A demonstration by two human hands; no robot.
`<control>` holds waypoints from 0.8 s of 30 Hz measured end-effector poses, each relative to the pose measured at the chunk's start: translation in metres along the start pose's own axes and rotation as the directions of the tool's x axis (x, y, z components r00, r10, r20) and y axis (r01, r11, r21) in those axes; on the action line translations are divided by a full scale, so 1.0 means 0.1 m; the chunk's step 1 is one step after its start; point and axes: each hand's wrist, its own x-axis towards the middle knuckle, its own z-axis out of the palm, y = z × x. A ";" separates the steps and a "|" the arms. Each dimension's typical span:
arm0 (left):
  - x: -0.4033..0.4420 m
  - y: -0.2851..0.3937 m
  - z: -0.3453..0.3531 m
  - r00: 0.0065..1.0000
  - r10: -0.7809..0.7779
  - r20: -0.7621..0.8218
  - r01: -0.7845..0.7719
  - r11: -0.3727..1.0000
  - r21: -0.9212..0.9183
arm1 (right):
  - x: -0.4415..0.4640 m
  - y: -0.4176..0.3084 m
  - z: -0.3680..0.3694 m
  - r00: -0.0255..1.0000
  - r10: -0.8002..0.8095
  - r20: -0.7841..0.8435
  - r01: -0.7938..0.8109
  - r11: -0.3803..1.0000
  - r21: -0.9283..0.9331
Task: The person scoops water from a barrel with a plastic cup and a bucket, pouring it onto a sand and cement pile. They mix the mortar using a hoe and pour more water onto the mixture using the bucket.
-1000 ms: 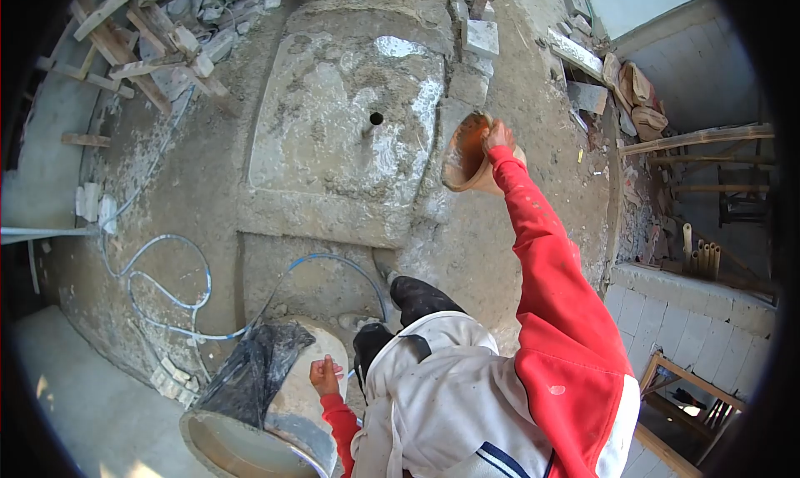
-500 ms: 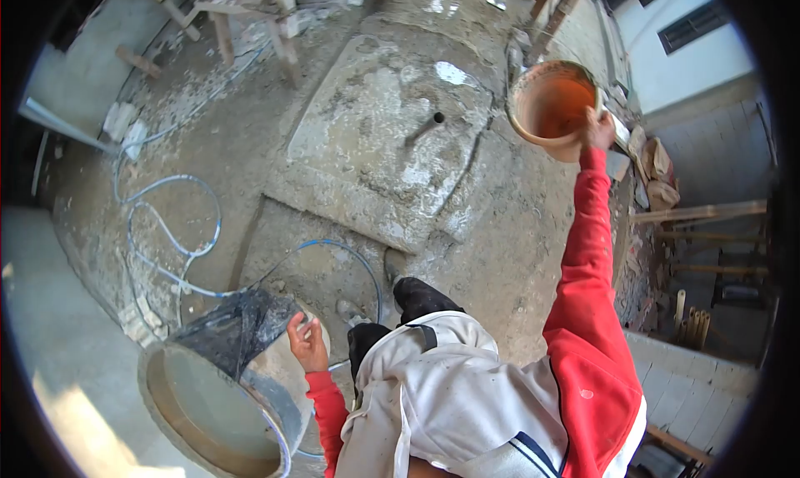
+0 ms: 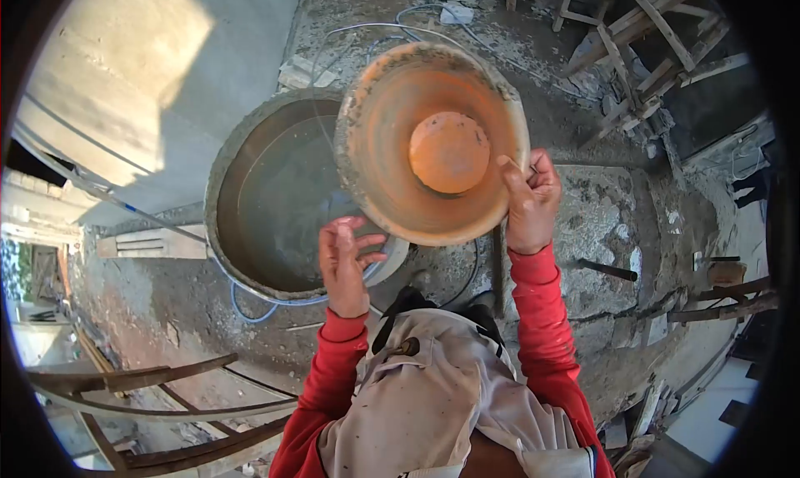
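Observation:
My right hand [image 3: 532, 196] grips the rim of an orange bucket [image 3: 392, 170], thumb over the inside edge. The bucket is tilted so that I look into it, and its rim is crusted with grey mortar. It hangs over the right part of a large round drum [image 3: 215, 190] of murky water [image 3: 279, 199]. Near the drum's front rim, just below the bucket, is my left hand [image 3: 343, 265], fingers apart and holding nothing.
A blue hose [image 3: 254, 318] runs around the drum and along the ground. Wooden trestles [image 3: 650, 45] stand at the upper right, and timber poles [image 3: 167, 407] lie at the lower left. A dark pipe [image 3: 608, 270] sticks up from the slab on the right.
My view has turned left toward the drum. My right hand has brought the bucket from far right to over the drum, and my left hand is now close beside it.

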 end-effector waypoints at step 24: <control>-0.29 -0.30 -1.21 0.892 -0.121 -0.435 0.052 0.985 -0.166 | -0.24 2.07 1.70 0.835 0.185 0.518 0.178 0.800 -0.573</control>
